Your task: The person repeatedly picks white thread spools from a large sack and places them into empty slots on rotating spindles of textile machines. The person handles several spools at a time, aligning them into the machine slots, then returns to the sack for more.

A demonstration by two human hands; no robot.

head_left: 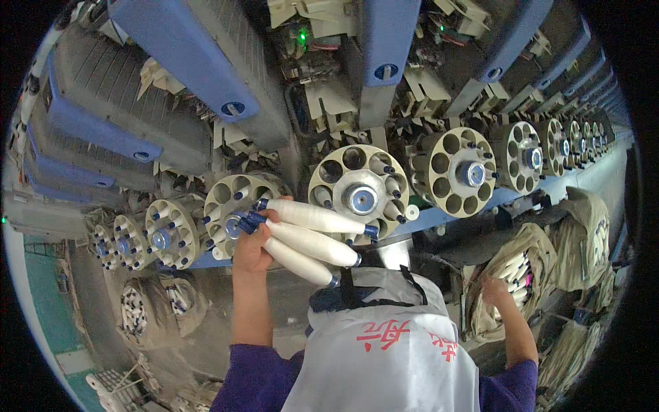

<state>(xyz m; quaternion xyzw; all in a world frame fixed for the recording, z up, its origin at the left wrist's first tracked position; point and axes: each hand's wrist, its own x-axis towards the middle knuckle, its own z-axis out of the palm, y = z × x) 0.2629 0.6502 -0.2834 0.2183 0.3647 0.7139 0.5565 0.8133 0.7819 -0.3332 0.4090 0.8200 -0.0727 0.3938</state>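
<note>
My left hand (252, 251) is closed round the blue ends of three full bobbins of white yarn (312, 242), which fan out to the right in front of the machine. Their far tips are blue too. Out to the right, my right hand (494, 292) is at the left side of an open cloth sack (542, 240) filled with more white yarn bobbins (513, 269). Its fingers are blurred and partly hidden, so their grip does not show. Just beyond the held bobbins stands a round cream bobbin magazine (341, 216), with bobbins in some of its holes.
More round magazines (458, 172) run left and right along the blue-panelled winding machines (384, 41). Further sacks stand at right (580, 237) and left, one left sack (137, 312) holding bobbins. A white apron (384, 357) covers my front.
</note>
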